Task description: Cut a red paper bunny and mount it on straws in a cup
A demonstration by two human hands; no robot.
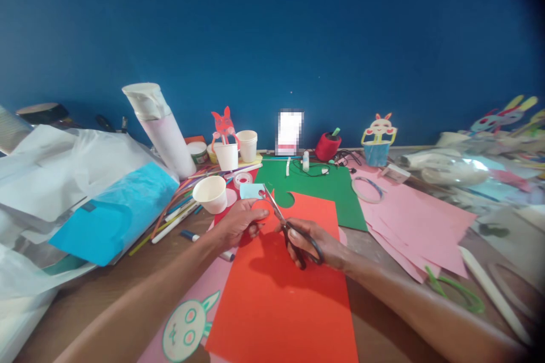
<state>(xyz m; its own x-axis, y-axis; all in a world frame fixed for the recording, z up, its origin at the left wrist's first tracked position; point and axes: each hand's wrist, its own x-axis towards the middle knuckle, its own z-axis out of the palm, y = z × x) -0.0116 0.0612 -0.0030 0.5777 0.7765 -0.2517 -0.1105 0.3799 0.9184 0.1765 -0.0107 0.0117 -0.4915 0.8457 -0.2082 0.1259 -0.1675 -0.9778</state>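
Note:
My left hand (242,221) pinches a small rounded piece of red-orange paper (263,205) between thumb and fingers. In my right hand (313,241) are black-handled scissors (276,207), their blades apart beside the small piece. Below both hands lies a large red-orange paper sheet (289,306) with a curved notch in its far edge. Green paper (323,193) shows beyond that sheet. A white paper bunny face (185,329) with green outlines rests on pink paper at the near left. Left of my left hand stands an empty white paper cup (210,195).
Pens and coloured sticks (179,215) lie at left, beside a blue bag (119,210) and a white spray can (159,125). Paper-puppet cups, one white (227,157) and one blue (377,153), stand at the back. Pink sheets (417,221) and plastic wrapping (451,167) are at right.

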